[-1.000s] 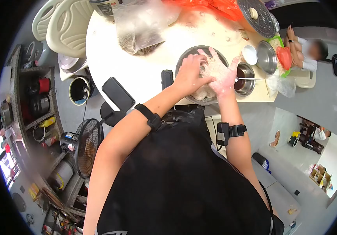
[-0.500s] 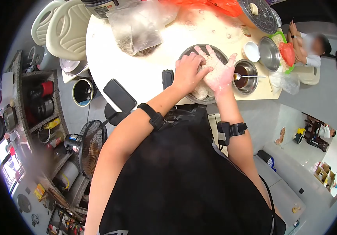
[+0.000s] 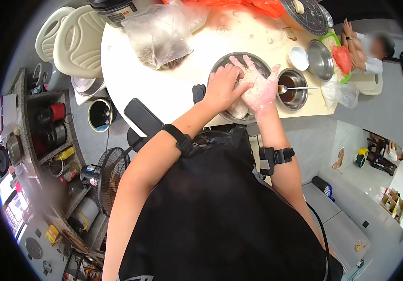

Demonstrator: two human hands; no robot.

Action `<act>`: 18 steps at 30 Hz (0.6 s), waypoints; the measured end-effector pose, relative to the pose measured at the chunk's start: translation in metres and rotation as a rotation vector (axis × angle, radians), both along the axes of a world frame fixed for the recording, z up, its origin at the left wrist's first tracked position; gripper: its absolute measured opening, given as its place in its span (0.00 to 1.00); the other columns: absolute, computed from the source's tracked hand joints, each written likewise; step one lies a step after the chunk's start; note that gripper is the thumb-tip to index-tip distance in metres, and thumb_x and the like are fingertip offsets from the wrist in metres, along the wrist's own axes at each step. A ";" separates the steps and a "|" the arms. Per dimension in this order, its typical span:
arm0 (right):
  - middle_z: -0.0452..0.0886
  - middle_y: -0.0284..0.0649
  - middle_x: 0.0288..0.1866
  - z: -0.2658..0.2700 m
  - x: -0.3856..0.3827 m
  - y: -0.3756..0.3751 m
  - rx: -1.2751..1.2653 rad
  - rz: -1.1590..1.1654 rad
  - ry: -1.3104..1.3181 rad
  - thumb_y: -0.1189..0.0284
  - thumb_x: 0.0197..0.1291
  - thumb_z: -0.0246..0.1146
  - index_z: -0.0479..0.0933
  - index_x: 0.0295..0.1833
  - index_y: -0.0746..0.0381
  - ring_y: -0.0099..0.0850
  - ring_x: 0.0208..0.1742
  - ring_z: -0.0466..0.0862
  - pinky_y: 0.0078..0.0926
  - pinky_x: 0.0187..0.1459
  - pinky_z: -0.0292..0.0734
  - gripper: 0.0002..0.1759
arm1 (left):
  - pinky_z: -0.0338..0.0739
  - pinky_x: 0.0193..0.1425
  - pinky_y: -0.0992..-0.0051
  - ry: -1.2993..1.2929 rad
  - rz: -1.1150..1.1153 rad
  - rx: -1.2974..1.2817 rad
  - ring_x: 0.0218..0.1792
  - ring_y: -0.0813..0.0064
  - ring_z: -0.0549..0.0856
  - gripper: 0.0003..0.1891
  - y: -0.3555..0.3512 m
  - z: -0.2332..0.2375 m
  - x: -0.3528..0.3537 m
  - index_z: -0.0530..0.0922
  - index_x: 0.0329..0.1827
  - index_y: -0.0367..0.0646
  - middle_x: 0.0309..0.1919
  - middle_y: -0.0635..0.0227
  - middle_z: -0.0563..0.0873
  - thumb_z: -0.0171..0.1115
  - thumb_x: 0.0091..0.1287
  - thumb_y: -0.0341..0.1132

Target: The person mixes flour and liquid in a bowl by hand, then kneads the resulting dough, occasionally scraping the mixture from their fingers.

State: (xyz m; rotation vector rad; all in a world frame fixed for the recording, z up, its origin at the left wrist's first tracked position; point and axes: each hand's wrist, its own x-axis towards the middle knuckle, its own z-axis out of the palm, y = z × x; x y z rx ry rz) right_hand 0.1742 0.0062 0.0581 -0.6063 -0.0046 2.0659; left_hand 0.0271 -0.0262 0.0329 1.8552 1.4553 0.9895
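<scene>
Both arms reach forward from the torso (image 3: 225,206); ahead of the torso, the right hand (image 3: 258,91) is palm up, fingers spread, skin smeared pale; the left hand (image 3: 222,90), palm down, curls its fingers over it, apparently touching the palm.

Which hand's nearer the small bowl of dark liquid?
Right. The right hand is palm up just left of the small bowl; the left hand is farther left, its fingers reaching over the right palm.
</scene>
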 end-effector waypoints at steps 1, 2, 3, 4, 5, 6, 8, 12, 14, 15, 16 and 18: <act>0.54 0.63 0.89 0.001 0.000 0.001 -0.003 -0.003 0.004 0.18 0.66 0.38 0.38 0.92 0.57 0.57 0.76 0.73 0.55 0.79 0.65 0.65 | 0.74 0.52 0.58 0.004 0.003 -0.010 0.44 0.56 0.81 0.20 0.001 0.001 0.001 0.80 0.45 0.42 0.40 0.59 0.83 0.74 0.69 0.51; 0.54 0.63 0.89 0.001 0.001 0.001 -0.005 -0.006 -0.001 0.19 0.67 0.39 0.38 0.92 0.57 0.57 0.76 0.73 0.55 0.79 0.65 0.65 | 0.73 0.52 0.58 -0.005 0.004 -0.031 0.43 0.56 0.81 0.20 0.002 0.001 0.001 0.80 0.45 0.42 0.39 0.59 0.83 0.73 0.69 0.50; 0.54 0.63 0.89 0.003 -0.001 0.000 -0.009 -0.009 -0.005 0.19 0.67 0.39 0.39 0.92 0.57 0.57 0.76 0.73 0.55 0.79 0.66 0.65 | 0.73 0.52 0.58 -0.012 0.005 -0.052 0.43 0.56 0.81 0.19 0.003 0.000 0.001 0.80 0.45 0.42 0.39 0.60 0.83 0.73 0.70 0.50; 0.55 0.63 0.88 0.004 -0.001 -0.002 -0.013 -0.011 -0.009 0.19 0.67 0.39 0.39 0.92 0.57 0.57 0.75 0.73 0.55 0.79 0.66 0.65 | 0.73 0.52 0.58 -0.020 0.006 -0.074 0.43 0.56 0.81 0.19 0.003 -0.002 0.001 0.80 0.45 0.42 0.39 0.60 0.83 0.72 0.70 0.49; 0.55 0.63 0.88 0.004 -0.001 -0.003 -0.014 -0.017 -0.016 0.19 0.67 0.39 0.39 0.92 0.57 0.57 0.75 0.73 0.55 0.79 0.66 0.65 | 0.73 0.52 0.58 -0.044 -0.004 -0.054 0.43 0.56 0.81 0.18 0.002 -0.004 0.000 0.80 0.45 0.42 0.39 0.60 0.83 0.72 0.70 0.49; 0.55 0.64 0.88 0.005 -0.001 -0.004 -0.015 -0.024 -0.023 0.19 0.67 0.39 0.39 0.92 0.57 0.57 0.76 0.73 0.55 0.79 0.66 0.65 | 0.73 0.52 0.58 -0.069 -0.013 -0.034 0.42 0.56 0.80 0.18 0.002 -0.005 -0.002 0.80 0.44 0.42 0.38 0.60 0.83 0.72 0.71 0.49; 0.55 0.64 0.88 0.002 -0.002 -0.005 0.002 -0.022 -0.041 0.19 0.67 0.39 0.40 0.91 0.57 0.57 0.76 0.73 0.54 0.79 0.65 0.64 | 0.72 0.51 0.57 -0.076 -0.022 0.004 0.42 0.55 0.80 0.17 0.000 -0.008 -0.003 0.80 0.43 0.42 0.38 0.59 0.83 0.71 0.72 0.47; 0.55 0.64 0.88 -0.002 -0.003 -0.004 0.030 0.002 -0.044 0.20 0.68 0.38 0.40 0.91 0.58 0.58 0.78 0.71 0.55 0.81 0.62 0.64 | 0.72 0.51 0.57 -0.016 0.006 0.011 0.42 0.54 0.80 0.16 -0.003 0.001 -0.001 0.80 0.43 0.41 0.39 0.58 0.82 0.70 0.72 0.46; 0.56 0.64 0.88 0.001 -0.005 -0.002 0.018 0.000 -0.037 0.20 0.68 0.38 0.39 0.91 0.58 0.58 0.78 0.71 0.54 0.81 0.61 0.64 | 0.73 0.51 0.57 -0.008 0.024 0.000 0.42 0.54 0.80 0.17 0.001 0.000 -0.001 0.80 0.43 0.40 0.40 0.58 0.82 0.71 0.71 0.47; 0.56 0.64 0.88 0.004 -0.008 -0.003 0.009 -0.006 -0.039 0.20 0.68 0.38 0.39 0.91 0.58 0.57 0.77 0.72 0.54 0.81 0.62 0.64 | 0.73 0.51 0.57 -0.013 0.027 0.003 0.42 0.55 0.80 0.18 0.003 -0.005 0.000 0.80 0.43 0.40 0.40 0.57 0.82 0.72 0.70 0.48; 0.56 0.64 0.88 0.006 -0.009 -0.003 0.000 -0.012 -0.041 0.20 0.68 0.38 0.39 0.91 0.58 0.57 0.76 0.73 0.54 0.80 0.63 0.64 | 0.73 0.51 0.57 -0.017 0.029 0.004 0.42 0.55 0.80 0.19 0.004 -0.010 0.000 0.80 0.44 0.40 0.41 0.57 0.82 0.73 0.70 0.49; 0.56 0.64 0.88 0.007 -0.010 -0.004 -0.006 -0.028 -0.044 0.20 0.68 0.38 0.39 0.91 0.58 0.56 0.76 0.73 0.54 0.80 0.63 0.64 | 0.73 0.50 0.57 -0.040 0.025 0.008 0.42 0.55 0.80 0.19 0.004 -0.013 0.000 0.80 0.43 0.40 0.40 0.57 0.82 0.72 0.70 0.49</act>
